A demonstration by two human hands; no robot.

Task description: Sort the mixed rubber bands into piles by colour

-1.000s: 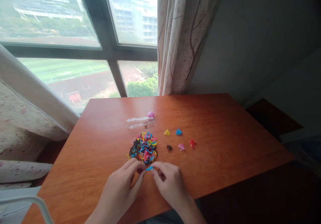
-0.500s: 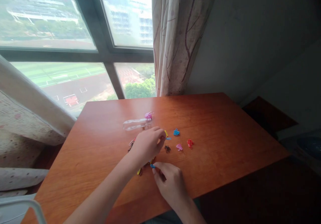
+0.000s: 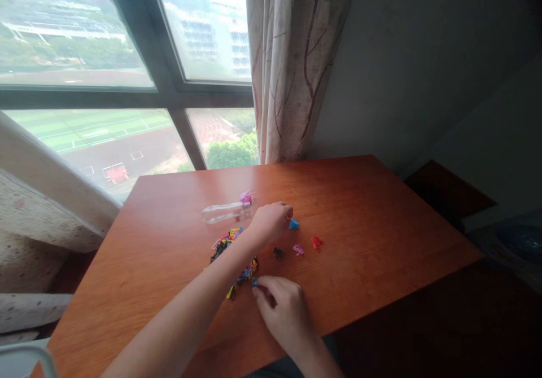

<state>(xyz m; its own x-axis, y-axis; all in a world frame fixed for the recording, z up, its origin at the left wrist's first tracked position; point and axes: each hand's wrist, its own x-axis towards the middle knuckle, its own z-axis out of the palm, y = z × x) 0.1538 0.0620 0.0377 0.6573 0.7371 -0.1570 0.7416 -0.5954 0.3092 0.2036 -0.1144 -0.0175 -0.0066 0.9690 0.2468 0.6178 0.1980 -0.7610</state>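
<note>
My left hand (image 3: 274, 220) is stretched across the table with its fingers curled together at a small pile of blue rubber bands (image 3: 293, 224). Whatever its fingertips hold is hidden. Close to the table's front edge, my right hand (image 3: 284, 304) pinches a small blue rubber band (image 3: 254, 282) between thumb and forefinger. Beside that band lies a mixed heap of coloured rubber bands (image 3: 221, 246), partly covered by my left forearm. Small separate groups of black bands (image 3: 278, 253), pink bands (image 3: 298, 249) and red bands (image 3: 317, 242) lie to the right.
A clear plastic bottle-like container (image 3: 224, 212) lies on its side behind the heap, with a pink-purple item (image 3: 247, 196) at its right end. The wooden table (image 3: 381, 225) stands against a window with curtains (image 3: 282, 84) and a dark wall.
My left hand has moved right, to the blue pile, uncovering more of the mixed heap; the blue band at its fingertips no longer shows. My right hand keeps its pinch. The view has shifted slightly.
</note>
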